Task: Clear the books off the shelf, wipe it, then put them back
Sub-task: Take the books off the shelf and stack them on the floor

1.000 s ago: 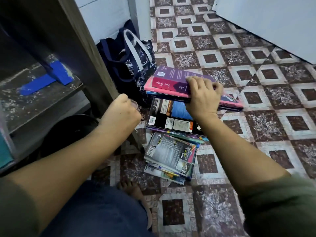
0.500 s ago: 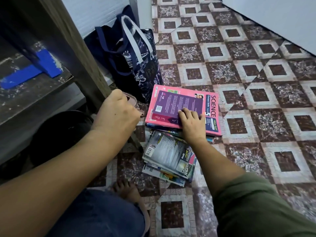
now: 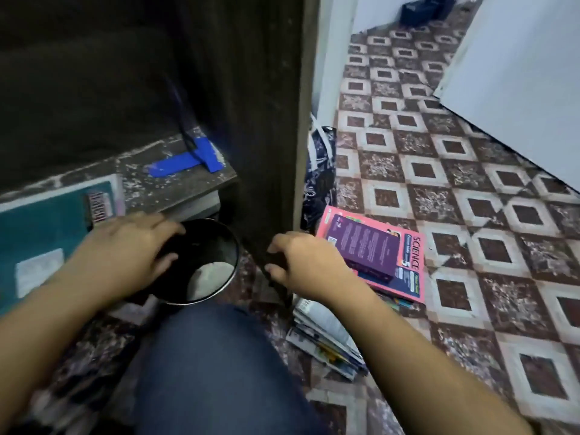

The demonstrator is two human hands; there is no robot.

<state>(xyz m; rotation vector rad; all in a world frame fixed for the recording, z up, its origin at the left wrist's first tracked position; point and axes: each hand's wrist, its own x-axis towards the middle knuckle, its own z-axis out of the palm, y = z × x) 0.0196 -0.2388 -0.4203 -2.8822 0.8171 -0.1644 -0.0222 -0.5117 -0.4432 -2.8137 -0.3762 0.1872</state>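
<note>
- Head view: the left hand (image 3: 125, 252) is resting over the near-left rim of a round black bin (image 3: 204, 262), fingers draped and lightly curled on its edge, probably steadying or shifting it out of the way; pale, crumpled-looking stuff is lying in the bin's bottom.
- The right hand (image 3: 307, 265) is hovering just beside the dark upright panel (image 3: 266, 120) of the shelf unit, fingers loosely curled and a little apart, gripping nothing.
- The shelf (image 3: 175, 180) is sitting at far left: a dark board, flecked and dusty-looking, with a cross of blue tape (image 3: 188, 158) stuck on it. By my reading it is not wiped yet.
- A teal book (image 3: 40, 230), flat and glossy, is lying at near left, partly under the left forearm, so some clearing seems left to do.
- On the patterned floor tiles (image 3: 439, 171) to the right, a pink book (image 3: 376, 252) marked SCIENCE is lying face-up beside the panel, with a slumped pile of thin magazines (image 3: 326, 340) nearer; both appear parked there to free the shelf.
- A dark printed bag (image 3: 320, 171) is leaning behind the panel.
</note>
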